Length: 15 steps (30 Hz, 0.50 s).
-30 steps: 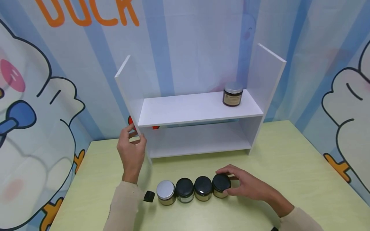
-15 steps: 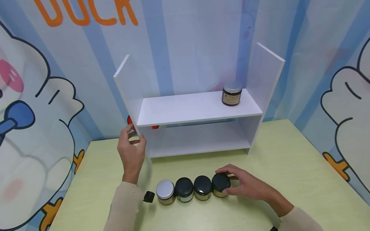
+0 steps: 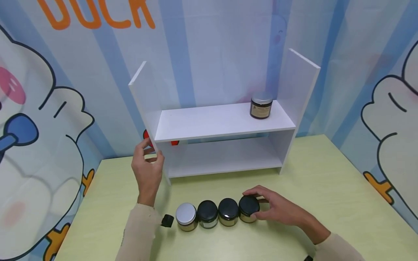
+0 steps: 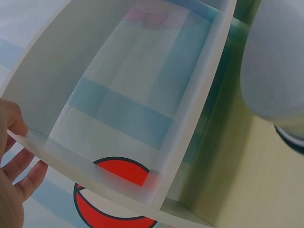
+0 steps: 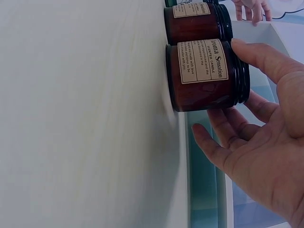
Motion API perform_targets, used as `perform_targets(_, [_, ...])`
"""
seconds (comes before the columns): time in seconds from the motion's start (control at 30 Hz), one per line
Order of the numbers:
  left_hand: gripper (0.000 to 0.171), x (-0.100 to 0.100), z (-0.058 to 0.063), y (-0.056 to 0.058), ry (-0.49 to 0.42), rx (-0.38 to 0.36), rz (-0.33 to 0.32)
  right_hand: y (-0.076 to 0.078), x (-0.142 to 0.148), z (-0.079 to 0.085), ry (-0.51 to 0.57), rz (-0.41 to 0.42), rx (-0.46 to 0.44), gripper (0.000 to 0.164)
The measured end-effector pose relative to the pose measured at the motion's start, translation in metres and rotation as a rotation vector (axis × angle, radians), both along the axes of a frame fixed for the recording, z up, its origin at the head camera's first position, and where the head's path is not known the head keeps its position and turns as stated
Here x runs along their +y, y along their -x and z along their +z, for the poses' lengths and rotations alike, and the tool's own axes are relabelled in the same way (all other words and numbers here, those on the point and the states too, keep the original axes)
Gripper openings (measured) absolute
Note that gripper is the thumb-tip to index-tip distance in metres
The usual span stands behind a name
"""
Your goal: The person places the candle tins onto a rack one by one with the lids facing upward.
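Fingers and thumb of the right hand (image 3: 277, 208) grip the lid of a black-lidded jar (image 3: 249, 206), the thumb on the near side and fingertips on the far side. This jar stands upright on a pale yellow-green table (image 3: 326, 203), at the right end of a close row of four jars, in front of a white shelf unit (image 3: 225, 121). Its glass is dark reddish brown, and a tan label (image 5: 204, 61) includes the words "Scented Candle". Next in the row, going left, come a second black-lidded jar (image 3: 228, 214), a third black-lidded jar (image 3: 208, 214) and a silver-lidded jar (image 3: 186, 217). Meanwhile the left hand (image 3: 148, 174) pinches the front edge of the shelf unit's left side panel (image 3: 147, 98), thumb on the inner face and fingers on the outer. Up on the top shelf, near the right side panel (image 3: 300, 87), sits a dark jar with a silver lid (image 3: 261, 107). Behind everything hangs a blue-striped backdrop (image 3: 225, 54) with cartoon figures and orange lettering (image 3: 94, 16).
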<state>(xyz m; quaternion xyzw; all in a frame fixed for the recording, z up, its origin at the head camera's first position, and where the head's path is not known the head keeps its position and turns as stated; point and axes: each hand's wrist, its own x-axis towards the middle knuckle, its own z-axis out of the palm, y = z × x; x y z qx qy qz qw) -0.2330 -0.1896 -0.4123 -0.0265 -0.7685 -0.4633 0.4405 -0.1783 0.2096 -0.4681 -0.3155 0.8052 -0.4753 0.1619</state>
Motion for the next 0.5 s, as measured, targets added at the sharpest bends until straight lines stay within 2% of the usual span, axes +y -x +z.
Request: perform_targets(0.5, [0.042,-0.0007,-0.0015,-0.0026,-0.042,0.009,-0.02,0.0,-0.0002,-0.0002,-0.004,-0.001,0.003,0.058])
